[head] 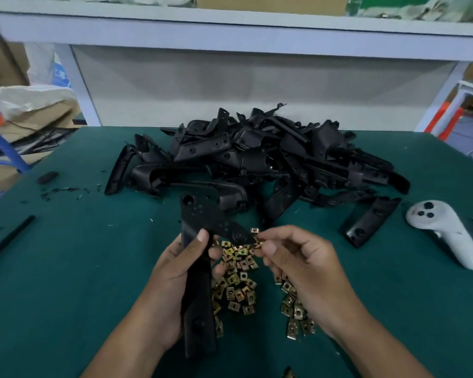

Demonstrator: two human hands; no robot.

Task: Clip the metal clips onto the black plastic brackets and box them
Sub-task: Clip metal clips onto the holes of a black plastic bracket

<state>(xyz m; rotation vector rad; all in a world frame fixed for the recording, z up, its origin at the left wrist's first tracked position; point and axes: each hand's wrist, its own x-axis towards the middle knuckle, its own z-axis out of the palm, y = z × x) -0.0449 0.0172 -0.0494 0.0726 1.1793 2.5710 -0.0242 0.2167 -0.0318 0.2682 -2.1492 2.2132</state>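
No text, label, brand or number can be read anywhere in this view. At about ten o'clock, a white sack (55, 67) standing behind the tabletop (66, 255) carries a patch of blue print, but it is too blurred to make out any characters. At about three o'clock, a white handheld controller (445, 233) lies on the tabletop; its face shows only round buttons, with no legible marking.

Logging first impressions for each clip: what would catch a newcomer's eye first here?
The big heap of black plastic brackets at the far middle of the green table. Nearer, the left hand holds one bracket while the right hand pinches a metal clip to its tip, above scattered brass-coloured clips.
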